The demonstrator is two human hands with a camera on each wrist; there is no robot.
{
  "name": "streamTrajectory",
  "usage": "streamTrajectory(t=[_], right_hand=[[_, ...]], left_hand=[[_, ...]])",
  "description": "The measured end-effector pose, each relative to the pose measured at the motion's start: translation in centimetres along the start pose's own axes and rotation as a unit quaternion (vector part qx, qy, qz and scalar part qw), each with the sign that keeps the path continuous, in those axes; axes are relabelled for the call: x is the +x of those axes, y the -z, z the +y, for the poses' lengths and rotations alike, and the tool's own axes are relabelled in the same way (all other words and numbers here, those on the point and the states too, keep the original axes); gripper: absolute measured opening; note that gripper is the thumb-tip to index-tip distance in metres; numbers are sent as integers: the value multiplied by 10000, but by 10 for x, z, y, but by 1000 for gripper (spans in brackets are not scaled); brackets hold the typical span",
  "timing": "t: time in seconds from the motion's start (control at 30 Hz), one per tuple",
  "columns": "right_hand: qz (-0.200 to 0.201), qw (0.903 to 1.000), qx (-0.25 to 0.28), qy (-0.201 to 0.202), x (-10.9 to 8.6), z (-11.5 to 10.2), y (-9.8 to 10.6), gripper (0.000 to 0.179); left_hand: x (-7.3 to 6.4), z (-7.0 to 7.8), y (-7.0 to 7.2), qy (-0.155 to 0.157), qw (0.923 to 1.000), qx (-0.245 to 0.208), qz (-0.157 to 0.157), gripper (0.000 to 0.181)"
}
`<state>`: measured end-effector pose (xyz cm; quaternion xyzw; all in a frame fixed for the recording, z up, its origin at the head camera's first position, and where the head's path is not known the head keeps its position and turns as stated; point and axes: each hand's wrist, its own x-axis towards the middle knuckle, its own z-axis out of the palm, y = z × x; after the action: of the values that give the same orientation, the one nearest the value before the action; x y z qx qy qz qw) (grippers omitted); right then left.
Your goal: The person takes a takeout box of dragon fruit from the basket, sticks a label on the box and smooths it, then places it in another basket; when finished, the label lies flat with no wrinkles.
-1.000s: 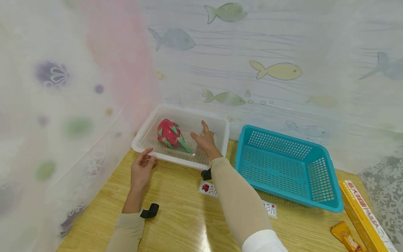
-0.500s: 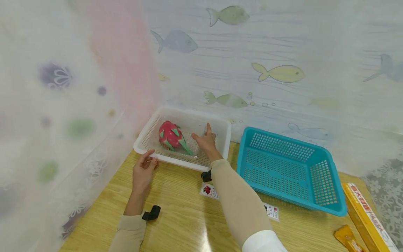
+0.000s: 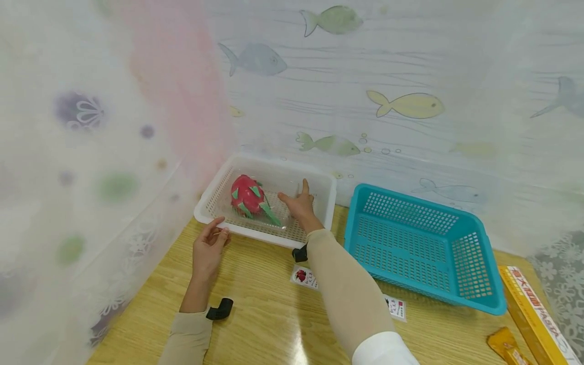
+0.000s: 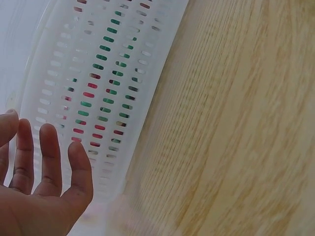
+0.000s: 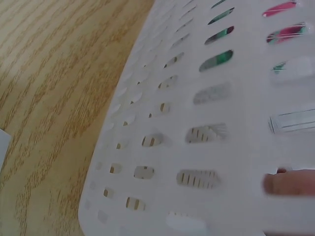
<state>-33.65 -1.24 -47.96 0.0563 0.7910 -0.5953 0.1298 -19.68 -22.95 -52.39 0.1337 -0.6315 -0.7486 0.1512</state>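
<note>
A red and green dragon fruit (image 3: pixel 247 193) lies in a clear plastic box (image 3: pixel 283 220) inside the white basket (image 3: pixel 255 233). My left hand (image 3: pixel 210 248) is at the basket's near left rim, thumb and fingertips right at the edge. In the left wrist view its other fingers bend loosely before the perforated wall (image 4: pixel 113 93). My right hand (image 3: pixel 299 204) reaches into the basket's right part, beside the box, thumb and forefinger spread apart. One fingertip (image 5: pixel 290 183) of it shows in the right wrist view.
A blue-green basket (image 3: pixel 356 253) stands to the right. Small printed cards (image 3: pixel 304 276) lie in front of the baskets. At the far right are a long yellow pasta box (image 3: pixel 538 314) and an orange packet (image 3: pixel 506 345). A curtain with fish drawings (image 3: pixel 328 76) borders the back.
The whole head view has shifted slightly. Both hands and the dragon fruit keep nearly the same places at the white basket.
</note>
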Motion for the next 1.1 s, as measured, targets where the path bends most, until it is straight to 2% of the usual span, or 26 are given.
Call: streamTrajectory(t=[0.33, 0.53, 0.7, 0.93, 1.1], right_hand=[[-80, 9999, -90, 67, 2, 1, -1, 92], [-119, 9998, 26, -146, 5, 2, 0, 91], [-218, 9975, 517, -431, 8, 4, 0, 92], [-480, 9871, 1321, -771, 10, 2, 3, 92], [-569, 9845, 1456, -789, 10, 4, 2, 90]], left_hand=[[0, -1, 1, -92, 9999, -78, 41, 38], [1, -2, 1, -133, 9999, -80, -31, 39], [1, -2, 1, -140, 9999, -61, -70, 39], [1, -1, 1, -65, 9999, -88, -98, 41], [1, -2, 1, -19, 9999, -68, -101, 41]])
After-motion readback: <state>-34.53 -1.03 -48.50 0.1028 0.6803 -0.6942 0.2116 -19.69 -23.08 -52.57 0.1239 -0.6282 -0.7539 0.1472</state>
